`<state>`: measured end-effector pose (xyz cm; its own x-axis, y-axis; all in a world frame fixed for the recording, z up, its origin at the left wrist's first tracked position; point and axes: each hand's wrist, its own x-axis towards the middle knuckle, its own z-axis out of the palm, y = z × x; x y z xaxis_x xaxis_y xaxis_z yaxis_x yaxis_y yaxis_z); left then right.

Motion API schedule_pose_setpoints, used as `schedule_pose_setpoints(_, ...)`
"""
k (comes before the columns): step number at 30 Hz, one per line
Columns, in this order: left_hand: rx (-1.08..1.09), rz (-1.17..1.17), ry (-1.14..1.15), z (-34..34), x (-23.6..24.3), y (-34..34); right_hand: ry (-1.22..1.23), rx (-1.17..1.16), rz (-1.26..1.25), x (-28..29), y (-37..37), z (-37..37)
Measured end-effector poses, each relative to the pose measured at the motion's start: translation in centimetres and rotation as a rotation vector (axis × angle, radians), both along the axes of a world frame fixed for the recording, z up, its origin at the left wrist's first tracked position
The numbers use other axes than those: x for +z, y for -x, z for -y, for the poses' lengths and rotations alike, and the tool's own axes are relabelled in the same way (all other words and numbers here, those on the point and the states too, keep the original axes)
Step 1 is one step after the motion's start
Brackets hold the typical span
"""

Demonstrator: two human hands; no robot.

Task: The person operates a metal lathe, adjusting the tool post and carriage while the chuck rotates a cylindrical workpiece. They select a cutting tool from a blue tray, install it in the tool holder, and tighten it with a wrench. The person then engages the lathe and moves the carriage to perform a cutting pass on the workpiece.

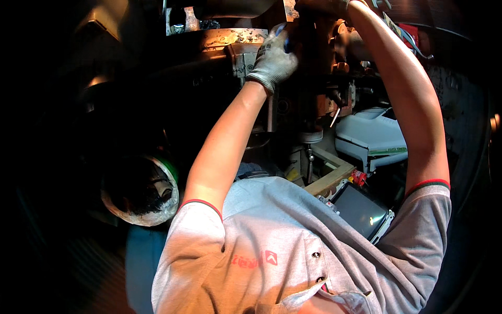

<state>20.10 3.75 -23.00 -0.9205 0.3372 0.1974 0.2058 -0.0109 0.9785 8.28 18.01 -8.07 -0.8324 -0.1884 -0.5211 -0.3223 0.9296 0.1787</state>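
Observation:
My left hand (274, 60), in a light knitted glove with blue patches at the fingers, reaches up to a machine. At least one finger stretches forward; the others are partly lost in shadow. Nothing shows in its grasp. Just left of the wrist is a grey metal block (242, 62) on the machine. Beyond it runs a bright metal ledge (230, 37) strewn with dark chips. My right forearm (400, 63) rises to the top edge, where the hand is almost entirely cut off, so its fingers are hidden.
A round bin (170, 209) with a pale rim stands at lower left. On the right are a white plastic casing (371, 131), a wooden frame (330, 179) and a dark-screened panel (361, 209). A thin metal lever (335, 117) juts down from the machine. Deep shadow covers the left.

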Motion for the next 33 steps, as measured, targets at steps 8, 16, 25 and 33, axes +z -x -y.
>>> schedule_pose_setpoints(8,-0.124,-0.020,0.088,-0.8,-0.2,-0.7,0.214,-0.442,0.040,1.4,-1.9,-0.9)
schedule_pose_setpoints(16,-0.053,-0.141,0.187,1.1,0.4,0.5,-0.014,-0.263,-0.047,1.2,-0.1,2.9)
schedule_pose_setpoints(25,-0.047,-0.019,0.316,0.5,2.5,0.6,0.756,0.660,0.092,1.7,1.0,-1.7)
schedule_pose_setpoints(33,-0.199,-0.146,0.451,-0.4,3.6,-0.5,0.310,-0.216,0.022,5.1,-2.4,-1.3)
